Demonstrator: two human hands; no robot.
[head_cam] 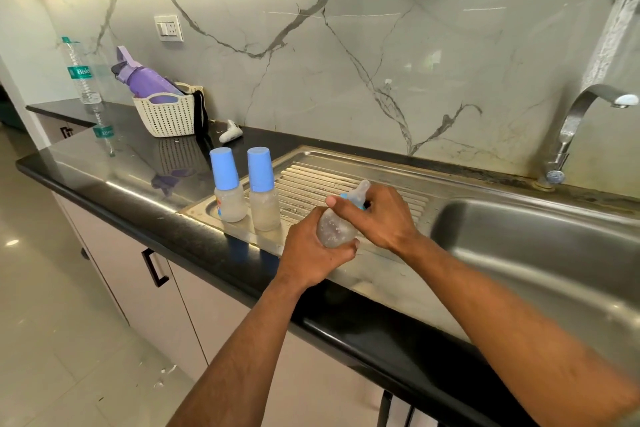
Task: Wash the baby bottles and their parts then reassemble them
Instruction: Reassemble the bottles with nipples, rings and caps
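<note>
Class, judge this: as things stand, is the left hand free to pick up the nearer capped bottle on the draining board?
Probably not yet: the left hand grips the uncapped bottle, though nothing blocks the capped bottle beside it.

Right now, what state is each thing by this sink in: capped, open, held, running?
Baby bottle in hand: uncapped, teat on, wet, gripped by left hand.
Blue collar: pinched by right hand.
Left capped baby bottle: upright, blue cap on.
Right capped baby bottle: upright, blue cap on.
Tap: no water running.
Purple flask: tilted in white basket.
Water bottle: upright, capped.
</note>
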